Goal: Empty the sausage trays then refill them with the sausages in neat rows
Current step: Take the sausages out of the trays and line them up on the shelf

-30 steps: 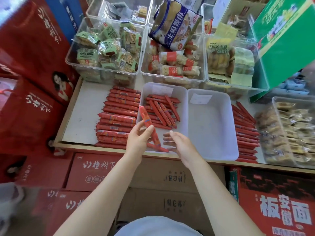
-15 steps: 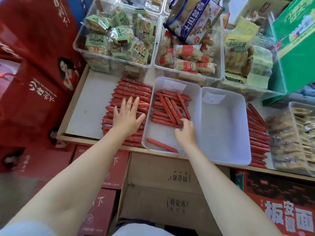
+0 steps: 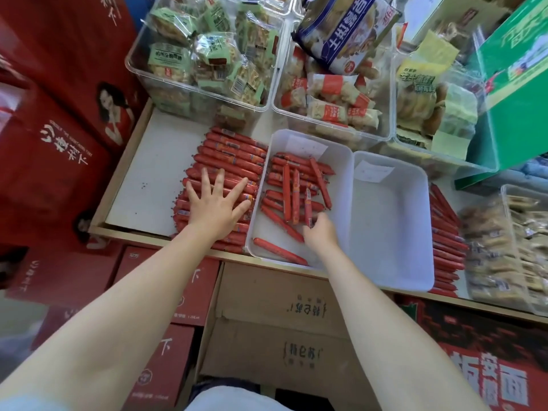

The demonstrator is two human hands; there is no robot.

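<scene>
Holding loose red sausages [image 3: 292,185], some crossed, the left white tray [image 3: 341,185]; beside it, the right tray [image 3: 391,218], bare. Left hand [image 3: 216,203] spread flat on the sausage rows [image 3: 228,155] near the shelf's [image 3: 154,161] front edge. Right hand [image 3: 321,232] curled around sausages in the left tray.

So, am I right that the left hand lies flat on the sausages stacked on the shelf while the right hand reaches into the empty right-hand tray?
Not quite. The head view shows the right hand in the left tray, the one holding loose sausages, not in the empty right tray. The rest stands: the left hand lies flat on the stacked sausages.
</scene>
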